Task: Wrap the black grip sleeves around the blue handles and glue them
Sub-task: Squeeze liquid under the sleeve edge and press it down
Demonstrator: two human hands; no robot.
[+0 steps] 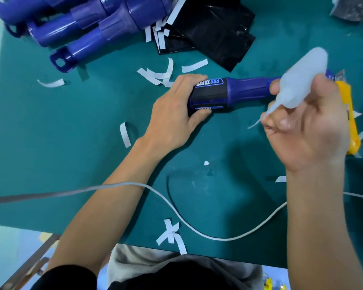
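1. Closest, the right hand (308, 130) curls its fingers round a translucent glue bottle (300, 78), nozzle pointing down-left.
2. The left hand (174, 114) grips the black grip sleeve (210, 94) on the blue handle (247, 91), which lies in the middle of the desk (50, 143).
3. Glue could drip on fingers or desk; a slack grip might let the sleeve unwrap.
4. Paper strips (125, 133) and a white cable (197, 225) crowd the near edge.

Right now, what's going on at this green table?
A person is putting grips on tool handles. The left hand grips a blue handle lying on the green table, a black grip sleeve already wrapped round its end. The right hand holds a translucent squeeze bottle, probably glue, its nozzle pointing down, clear of the handle. More blue handles and black sleeves lie at the far edge, with white paper strips scattered about.
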